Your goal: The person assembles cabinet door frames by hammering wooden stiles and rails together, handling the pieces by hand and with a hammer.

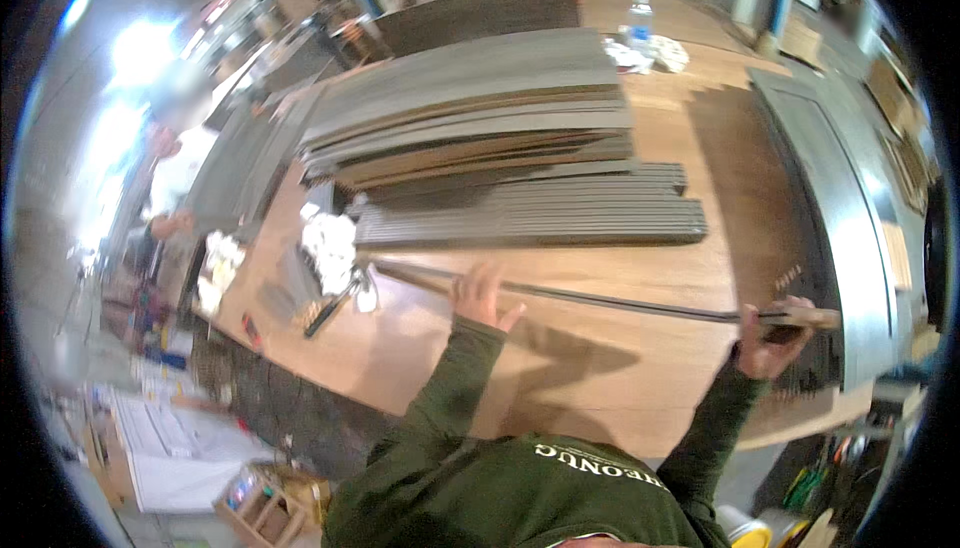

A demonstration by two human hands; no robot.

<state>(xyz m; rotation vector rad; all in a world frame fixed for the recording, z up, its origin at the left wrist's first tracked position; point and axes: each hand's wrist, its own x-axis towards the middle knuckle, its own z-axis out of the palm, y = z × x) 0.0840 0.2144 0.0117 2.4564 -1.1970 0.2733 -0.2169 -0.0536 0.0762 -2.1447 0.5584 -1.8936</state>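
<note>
A long, narrow grey strip lies across the wooden table in front of me. My left hand rests over its left part, slightly blurred, with fingers stretched forward and thumb out to the side. At the strip's right end my right hand is closed round a small tool with a pale wooden end; the fingers hide its rest, so its kind is unclear. Beyond the strip lies a stack of narrow grey strips, with a pile of wider grey panels behind it.
White crumpled cloths and a black-handled tool lie on the left of the table. A framed grey panel stands along the right side. A water bottle is at the back. Across the table, a person holds a dark panel.
</note>
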